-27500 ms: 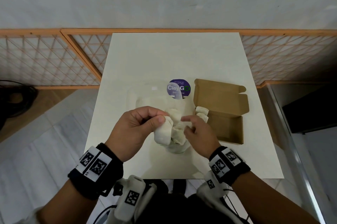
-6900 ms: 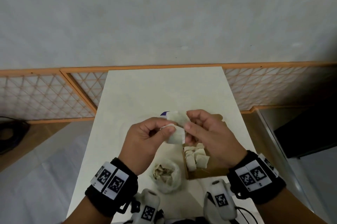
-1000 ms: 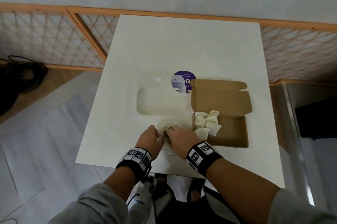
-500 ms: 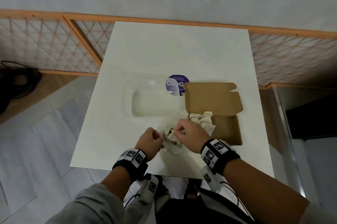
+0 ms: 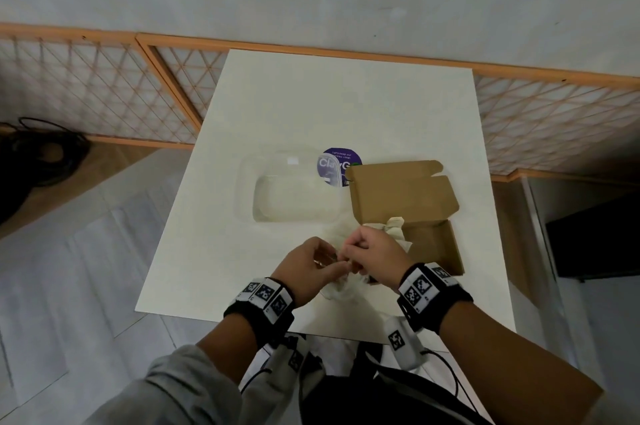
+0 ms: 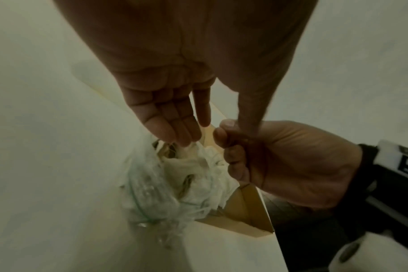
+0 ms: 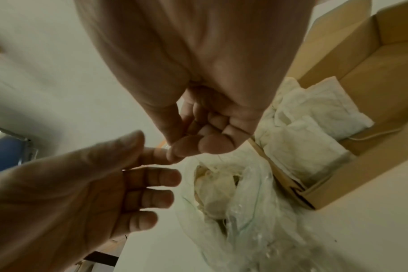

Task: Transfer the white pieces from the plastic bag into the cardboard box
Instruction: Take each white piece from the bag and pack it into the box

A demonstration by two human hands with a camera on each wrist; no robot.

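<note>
The clear plastic bag [image 5: 341,288] lies crumpled near the table's front edge, against the open cardboard box [image 5: 401,196]. Crumpled white pieces [image 7: 217,184] show through the bag's mouth [image 6: 151,193]. Several white pieces [image 7: 314,117] lie in the box's left end [image 5: 394,224]. Both hands meet over the bag's mouth. My left hand [image 5: 308,265] keeps its fingers [image 6: 175,117] nearly straight, with the tips on the bag's rim. My right hand [image 5: 374,251] is curled, and its thumb and forefinger [image 7: 175,152] pinch the thin film of the rim.
A clear plastic container [image 5: 294,196] and a round purple sticker [image 5: 339,161] sit behind the bag on the white table [image 5: 346,106]. A wooden lattice fence [image 5: 104,89] runs behind the table. A dark cabinet [image 5: 595,241] stands to the right, and cables [image 5: 38,154] lie on the floor to the left.
Both hands have lifted slightly from the table and drawn together over the bag's mouth. The white piece that showed between them half a second ago is now hidden.
</note>
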